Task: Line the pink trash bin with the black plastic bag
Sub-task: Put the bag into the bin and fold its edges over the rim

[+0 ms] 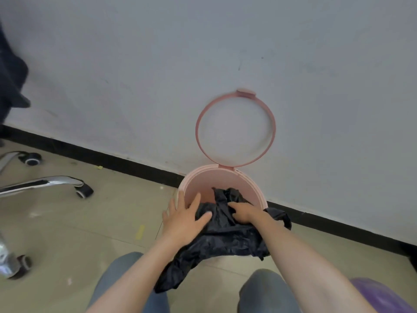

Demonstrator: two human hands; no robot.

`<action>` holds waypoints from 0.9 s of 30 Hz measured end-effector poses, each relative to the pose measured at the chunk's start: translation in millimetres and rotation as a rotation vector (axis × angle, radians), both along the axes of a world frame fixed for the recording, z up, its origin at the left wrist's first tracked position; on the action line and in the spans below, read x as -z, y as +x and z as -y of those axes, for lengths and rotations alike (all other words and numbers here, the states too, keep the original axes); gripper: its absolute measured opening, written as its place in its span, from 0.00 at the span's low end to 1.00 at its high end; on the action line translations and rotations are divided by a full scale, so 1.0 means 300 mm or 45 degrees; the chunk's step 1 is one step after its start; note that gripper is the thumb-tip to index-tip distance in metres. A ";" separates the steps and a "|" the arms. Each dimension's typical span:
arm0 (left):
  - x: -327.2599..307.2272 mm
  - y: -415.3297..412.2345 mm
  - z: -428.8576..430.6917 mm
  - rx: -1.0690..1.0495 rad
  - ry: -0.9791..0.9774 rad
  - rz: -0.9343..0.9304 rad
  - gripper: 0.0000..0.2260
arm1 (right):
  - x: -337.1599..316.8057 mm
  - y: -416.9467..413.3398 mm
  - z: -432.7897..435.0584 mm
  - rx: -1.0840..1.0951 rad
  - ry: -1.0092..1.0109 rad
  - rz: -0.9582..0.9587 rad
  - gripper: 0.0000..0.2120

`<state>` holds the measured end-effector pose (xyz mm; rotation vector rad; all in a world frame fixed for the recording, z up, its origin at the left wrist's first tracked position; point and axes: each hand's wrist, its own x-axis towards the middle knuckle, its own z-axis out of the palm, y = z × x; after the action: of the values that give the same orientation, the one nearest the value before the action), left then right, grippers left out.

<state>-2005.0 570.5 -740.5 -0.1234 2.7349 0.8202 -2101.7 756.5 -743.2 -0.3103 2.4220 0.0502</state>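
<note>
Head view: person crouched/seated facing a white wall, knees in grey trousers at bottom of frame, both bare arms reaching fwd to the bin.
Bin: round pink plastic trash bin [234,179] on beige tiled floor, hard against the wall & black skirting. Its pink ring-shaped lid frame [235,129] is flipped up, leaning on the wall.
Bag: crumpled black thin plastic bag [225,236], mostly bunched over the near rim. One part pokes down into the mouth, a long tail hangs out toward the person's knees, a smaller flap droops over the rim's right side.
Left hand: left hand [187,219], fingers spread & flat, not pinching anything. Palm sits over the bin's near-left rim, thumb touching the bag's left edge.
Right hand: right hand [244,213], fingers curled down into the bag's folds at the mouth. Looks like a grip on the plastic, but fingertips are buried so can't be sure how tight.
Key relation: bag's long axis runs from bin mouth back toward the person, i.e. most film is still outside, on the near side. Right hand is nearer the bag's centre & already in it; left is at the edge.
Stage (my guess): early. Bag not opened out, no rim wrapped yet.
Next needs (guess): find the bag's opening, push the closed end down in, spread the mouth round the rim.
Risk: thin film may snag or tear.
Bystander stuff: chrome office chair base [45,184] w/ castors at left, well apart from bin.
</note>
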 end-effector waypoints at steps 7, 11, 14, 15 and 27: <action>0.004 0.000 0.011 -0.154 0.426 0.180 0.40 | -0.165 0.006 -0.047 -0.081 -0.114 -0.505 0.19; -0.060 -0.029 0.013 -0.237 0.445 0.012 0.35 | -0.228 0.112 -0.220 0.167 -0.338 -0.474 0.23; -0.124 -0.103 0.008 -0.310 0.478 -0.110 0.27 | -0.212 0.172 -0.303 0.349 -0.712 -0.218 0.30; -0.139 -0.134 0.002 -0.345 0.497 -0.140 0.24 | -0.203 0.186 -0.313 0.373 -0.821 -0.181 0.32; -0.103 -0.147 0.003 -0.687 0.802 -0.044 0.20 | 0.014 0.167 -0.152 -0.305 0.038 -0.134 0.33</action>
<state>-2049.3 569.6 -709.5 -0.7281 2.3458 1.7872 -2051.6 802.0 -747.5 -0.5963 2.4726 0.2142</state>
